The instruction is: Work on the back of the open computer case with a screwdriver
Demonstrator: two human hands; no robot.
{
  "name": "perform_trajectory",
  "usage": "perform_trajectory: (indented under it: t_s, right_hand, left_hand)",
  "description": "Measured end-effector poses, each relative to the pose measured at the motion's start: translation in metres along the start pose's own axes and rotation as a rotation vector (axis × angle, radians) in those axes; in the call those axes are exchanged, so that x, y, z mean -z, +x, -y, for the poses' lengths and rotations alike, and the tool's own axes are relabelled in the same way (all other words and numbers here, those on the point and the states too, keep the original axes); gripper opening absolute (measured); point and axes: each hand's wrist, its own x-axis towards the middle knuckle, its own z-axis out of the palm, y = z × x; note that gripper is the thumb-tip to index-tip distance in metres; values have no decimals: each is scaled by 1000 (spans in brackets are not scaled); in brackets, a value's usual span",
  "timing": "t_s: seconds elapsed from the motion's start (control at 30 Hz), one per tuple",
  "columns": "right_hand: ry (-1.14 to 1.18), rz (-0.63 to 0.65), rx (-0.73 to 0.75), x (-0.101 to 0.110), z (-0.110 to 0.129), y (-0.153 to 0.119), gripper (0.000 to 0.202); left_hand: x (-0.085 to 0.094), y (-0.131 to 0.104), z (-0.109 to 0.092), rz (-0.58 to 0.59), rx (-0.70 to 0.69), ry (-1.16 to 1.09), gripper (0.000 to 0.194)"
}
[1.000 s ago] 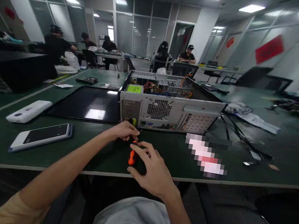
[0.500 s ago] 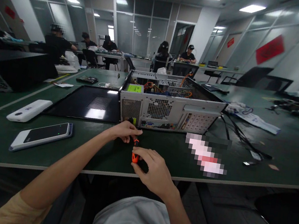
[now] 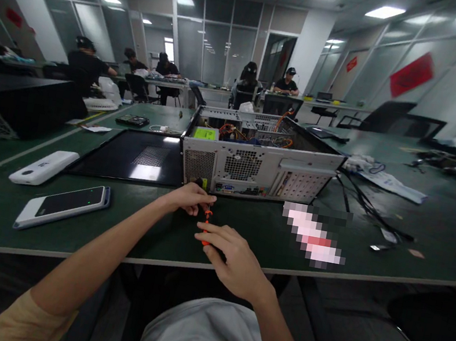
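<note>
An orange and black screwdriver (image 3: 208, 217) lies between my hands, close to the rear panel of an opened computer case (image 3: 254, 169). My right hand (image 3: 234, 257) has its fingers on the orange handle. My left hand (image 3: 192, 198) is pinched round the screwdriver's thin far end, near the lower left corner of the case; the tip itself is too small to make out. Coloured wires and a bright green-yellow part (image 3: 206, 134) show inside the case.
A black side panel (image 3: 125, 155) lies left of the case, with two white devices (image 3: 63, 206) (image 3: 44, 167) nearer me. To the right are black cables (image 3: 367, 204) and a white glove (image 3: 397, 183). People sit at tables behind.
My right hand's fingers have shifted slightly left over the handle and straightened, and the handle looks turned. My left hand has hardly moved.
</note>
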Motion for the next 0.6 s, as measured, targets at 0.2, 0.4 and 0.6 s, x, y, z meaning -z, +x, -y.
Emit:
perform_trajectory:
  t_s: [0.2,0.4,0.6]
  right_hand:
    - [-102,44,-62,-1,3,1,30]
    - [-99,-98,-151,-7,0,3,41]
    - [-96,-127,2,-8,-3,2,20]
  left_hand:
    - [-1,2,2,-3,-44,45,37]
    - [-1,2,2,-4,-69,38,33]
    - [0,0,0,0,-33,41,38]
